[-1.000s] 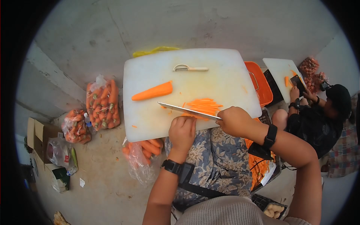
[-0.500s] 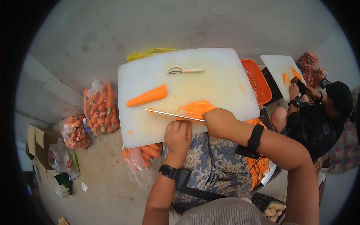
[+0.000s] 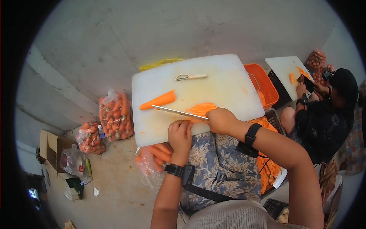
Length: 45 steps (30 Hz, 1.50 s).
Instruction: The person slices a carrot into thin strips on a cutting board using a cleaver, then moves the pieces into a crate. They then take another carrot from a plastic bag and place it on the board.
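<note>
On the white cutting board point(image 3: 225, 82), my right hand point(image 3: 222, 121) is closed around the handle of a knife point(image 3: 175, 111). The blade points left and slants across the board. Just below it, my left hand point(image 3: 180, 134) has its fingers curled at the board's near edge, fingertips against carrot pieces partly hidden by the hand and blade. Thin carrot strips point(image 3: 202, 109) lie in a pile beyond the blade, close to my right hand. A peeled carrot point(image 3: 158, 100) with a cut thick end rests past the knife tip. Farther back lies a peeler point(image 3: 191, 77).
Bags of carrots point(image 3: 115, 118) stand on the floor at left, beside a cardboard box point(image 3: 57, 147). An orange bin point(image 3: 263, 86) is right of the board. Cut carrot point(image 3: 268, 168) fills a container by my right leg. At right a co-worker point(image 3: 324, 110) cuts carrot on another board point(image 3: 282, 70).
The view has shifted, so the board and floor items sit farther right and slightly lower. The knife now slants more steeply, its tip nearer the peeled carrot. Both hands stay near the strips.
</note>
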Tool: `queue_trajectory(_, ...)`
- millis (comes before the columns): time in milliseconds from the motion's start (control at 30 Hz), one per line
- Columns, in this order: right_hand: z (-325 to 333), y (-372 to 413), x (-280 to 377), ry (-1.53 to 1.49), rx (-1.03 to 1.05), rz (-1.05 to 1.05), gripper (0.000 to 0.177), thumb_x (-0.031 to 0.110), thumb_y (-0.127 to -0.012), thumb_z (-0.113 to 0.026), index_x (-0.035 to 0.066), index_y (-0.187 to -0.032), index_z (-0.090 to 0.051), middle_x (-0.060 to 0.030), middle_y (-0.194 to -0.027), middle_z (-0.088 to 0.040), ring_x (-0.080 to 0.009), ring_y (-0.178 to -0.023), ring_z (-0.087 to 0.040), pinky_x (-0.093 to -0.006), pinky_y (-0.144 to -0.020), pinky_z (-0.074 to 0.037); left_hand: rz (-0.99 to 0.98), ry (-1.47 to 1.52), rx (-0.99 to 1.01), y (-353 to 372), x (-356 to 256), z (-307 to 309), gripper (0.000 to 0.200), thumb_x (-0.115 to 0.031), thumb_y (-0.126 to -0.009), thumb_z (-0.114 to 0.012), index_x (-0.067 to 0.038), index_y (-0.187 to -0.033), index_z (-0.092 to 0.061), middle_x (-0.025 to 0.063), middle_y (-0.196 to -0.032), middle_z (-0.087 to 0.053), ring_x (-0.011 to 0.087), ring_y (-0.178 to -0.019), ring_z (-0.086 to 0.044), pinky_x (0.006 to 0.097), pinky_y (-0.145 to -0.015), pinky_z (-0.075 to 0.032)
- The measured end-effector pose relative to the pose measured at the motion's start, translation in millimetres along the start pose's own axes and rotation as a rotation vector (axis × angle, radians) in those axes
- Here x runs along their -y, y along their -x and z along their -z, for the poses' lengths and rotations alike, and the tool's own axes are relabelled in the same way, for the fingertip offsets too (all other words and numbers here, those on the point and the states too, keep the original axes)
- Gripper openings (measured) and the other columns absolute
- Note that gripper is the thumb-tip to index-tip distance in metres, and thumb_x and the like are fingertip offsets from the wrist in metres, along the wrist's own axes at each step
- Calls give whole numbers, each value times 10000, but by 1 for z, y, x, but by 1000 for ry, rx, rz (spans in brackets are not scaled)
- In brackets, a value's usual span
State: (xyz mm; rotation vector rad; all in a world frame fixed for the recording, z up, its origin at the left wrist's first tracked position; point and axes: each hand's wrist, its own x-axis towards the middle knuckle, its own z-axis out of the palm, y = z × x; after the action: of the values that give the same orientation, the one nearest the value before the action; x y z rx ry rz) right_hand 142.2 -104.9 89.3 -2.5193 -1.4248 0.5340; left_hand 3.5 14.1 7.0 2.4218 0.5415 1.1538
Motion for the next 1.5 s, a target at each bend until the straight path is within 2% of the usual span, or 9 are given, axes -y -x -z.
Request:
queue_trajectory(133, 3, 8, -4, -16, -22, 35, 160, 165, -804, -656, 14, -833, -703, -209, -811, -680, -365, -792, -671, -455, -722, -530, 27, 19, 36, 4, 5, -3, 94, -108, -781, -727, -61, -862, -722, 74, -830, -646, 276, -828, -610, 386, -757, -489)
queue_trajectory(200, 8, 17, 0, 21, -39, 47, 234, 243, -862, -631, 19, -818, -679, -202, -745, -658, -374, -742, -656, -472, -693, -510, 17, 16, 21, 3, 6, -4, 89, -110, -786, -721, -68, -864, -716, 67, -834, -641, 274, -823, -609, 386, -747, -492)
queue_trajectory(300, 16, 24, 4, 42, -41, 66, 251, 255, -868, -627, 19, -796, -671, -197, -710, -647, -381, -710, -649, -478, -678, -505, 5, 11, 13, 5, 5, -4, 84, -110, -790, -716, -74, -866, -709, 61, -838, -635, 272, -813, -608, 384, -731, -497)
queue_trajectory(933, 27, 9, 8, 115, 248, -85, 141, 155, -819, -647, 17, -826, -677, -192, -768, -668, -367, -749, -664, -460, -675, -521, 42, 52, 47, -5, -2, 2, 84, -44, -754, -735, -47, -832, -703, 77, -840, -662, 263, -803, -634, 362, -721, -508)
queue_trajectory(1033, 22, 10, 5, 112, 259, -93, 136, 153, -814, -650, 21, -836, -676, -194, -772, -666, -366, -754, -664, -462, -674, -520, 39, 38, 42, -4, -2, 1, 77, -44, -760, -731, -45, -832, -701, 79, -837, -660, 263, -801, -634, 362, -718, -507)
queue_trajectory(1100, 11, 13, 0, 50, 137, -51, 200, 216, -859, -641, 23, -807, -645, -199, -687, -630, -395, -696, -637, -489, -653, -494, 33, 30, 48, -3, -1, 0, 74, -52, -765, -729, -49, -831, -696, 69, -836, -652, 256, -813, -631, 364, -720, -509)
queue_trajectory(1233, 8, 13, 0, 46, 105, -35, 197, 213, -859, -639, 21, -814, -644, -196, -693, -634, -394, -707, -640, -488, -657, -495, 14, 18, 42, -2, 1, -2, 67, -64, -771, -724, -54, -826, -687, 62, -843, -645, 256, -819, -623, 370, -714, -509)
queue_trajectory(1300, 10, 13, 3, 54, 146, -63, 134, 132, -785, -654, 11, -838, -678, -198, -800, -670, -360, -769, -668, -454, -677, -526, 18, 12, 45, -1, 1, -1, 65, -67, -772, -721, -55, -827, -687, 65, -845, -644, 262, -816, -620, 374, -716, -507)
queue_trajectory(1500, 12, 0, 11, 104, 180, 0, 161, 84, -709, -657, 2, -843, -694, -201, -839, -685, -341, -806, -683, -434, -696, -548, 6, 15, 45, -1, 3, -1, 65, -79, -781, -713, -63, -841, -696, 74, -838, -646, 282, -803, -611, 388, -718, -494)
